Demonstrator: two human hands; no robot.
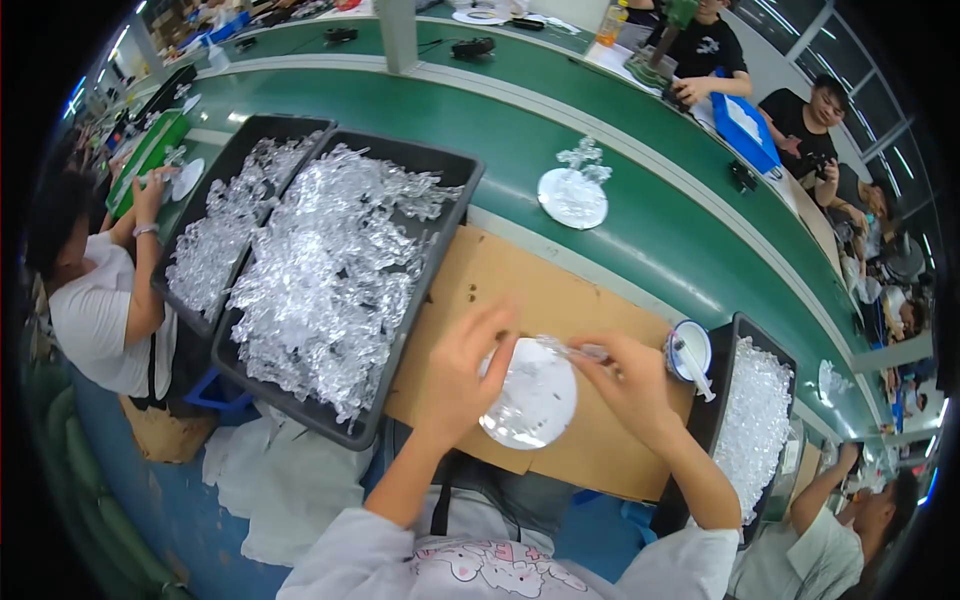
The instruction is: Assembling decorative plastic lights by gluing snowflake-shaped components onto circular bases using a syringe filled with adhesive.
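In front of me a round white plate point(548, 415) lies on a cardboard sheet, with small clear plastic pieces point(517, 390) on it. My left hand point(462, 368) hovers over the plate's left edge; its fingers are a little blurred, thumb apart from them, and nothing shows in its grasp. At the plate's upper right, my right hand point(628, 378) pinches a clear plastic piece point(590, 351) between thumb and fingers. The piece's exact shape is too small and shiny to make out.
Black bins of clear plastic parts point(330, 270) stand at left; another bin point(750, 430) is at right. Beside it, a bowl point(690, 343) holds a syringe point(694, 368). Beyond the cardboard point(470, 290), a green conveyor belt point(500, 130) carries a loaded white plate point(572, 205). Co-workers sit nearby.
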